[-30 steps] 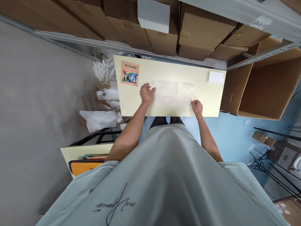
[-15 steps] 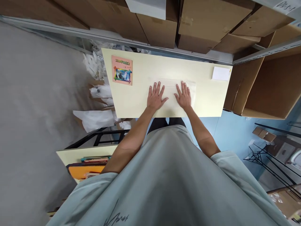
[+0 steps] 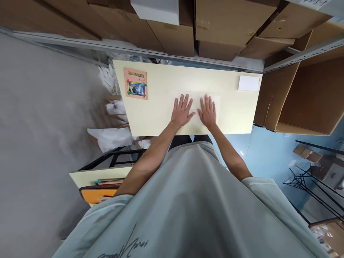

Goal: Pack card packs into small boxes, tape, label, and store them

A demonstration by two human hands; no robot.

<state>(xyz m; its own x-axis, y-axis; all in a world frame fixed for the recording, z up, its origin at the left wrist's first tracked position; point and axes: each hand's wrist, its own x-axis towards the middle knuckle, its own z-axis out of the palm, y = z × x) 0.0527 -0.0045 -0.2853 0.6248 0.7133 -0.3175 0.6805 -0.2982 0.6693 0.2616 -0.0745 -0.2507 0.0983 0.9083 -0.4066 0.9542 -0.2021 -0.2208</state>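
A thin, pale, see-through sheet (image 3: 195, 121) lies flat on the cream tabletop (image 3: 156, 114), hard to tell from the surface below it. My left hand (image 3: 182, 110) rests palm down on the sheet's left part, fingers spread. On its right part lies my right hand (image 3: 208, 111), also flat with fingers apart. The two thumbs point toward each other with a narrow gap between them. Toward the table's far left corner is a pink booklet (image 3: 135, 84) with a picture on its cover. At the far right corner sits a small white pad or stack of paper (image 3: 248, 83).
Cardboard boxes (image 3: 231, 25) fill a metal shelf just beyond the table. A large open carton (image 3: 309, 96) stands at the right. To the left are white plastic bags (image 3: 111, 138) and a lower stand with an orange folder (image 3: 96, 195). Black metal rods (image 3: 303, 179) lie at right.
My hands have come closer together on the sheet, the left one sliding right. Both stay flat. The whole view has shifted slightly as my head moved.
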